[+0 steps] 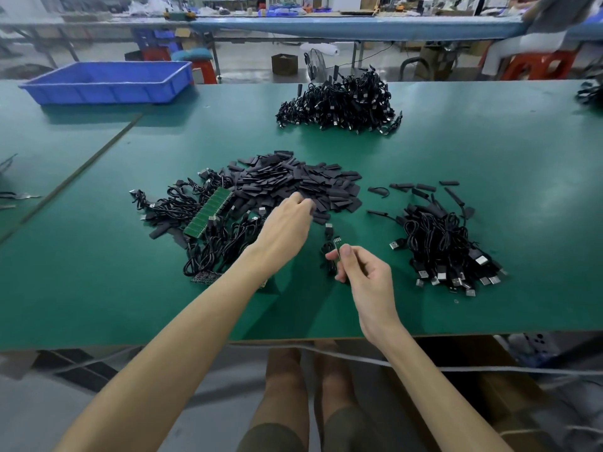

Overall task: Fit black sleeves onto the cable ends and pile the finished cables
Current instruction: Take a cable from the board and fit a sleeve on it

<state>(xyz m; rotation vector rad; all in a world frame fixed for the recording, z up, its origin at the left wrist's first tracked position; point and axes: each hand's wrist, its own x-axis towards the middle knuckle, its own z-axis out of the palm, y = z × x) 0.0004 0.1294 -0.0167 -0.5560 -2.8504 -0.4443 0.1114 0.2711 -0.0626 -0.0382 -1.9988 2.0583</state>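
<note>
Black sleeves (pixel 293 181) lie heaped on the green table (pixel 489 158). The left hand (pixel 287 226) reaches onto the heap's near edge, fingertips (pixel 302 200) curled down (whether they grasp one, I cannot tell). The right hand (pixel 362 272) pinches a cable (pixel 328 251) by its end, with the sleeved pile (pixel 447 246) to its right.

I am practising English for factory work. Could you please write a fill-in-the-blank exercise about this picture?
1. The left hand reaches into the pile of black ____.
2. The right hand pinches one cable end over the ____ table.
3. The plastic tray at the far left is ____.

Missing words: sleeves; green; blue.
</note>
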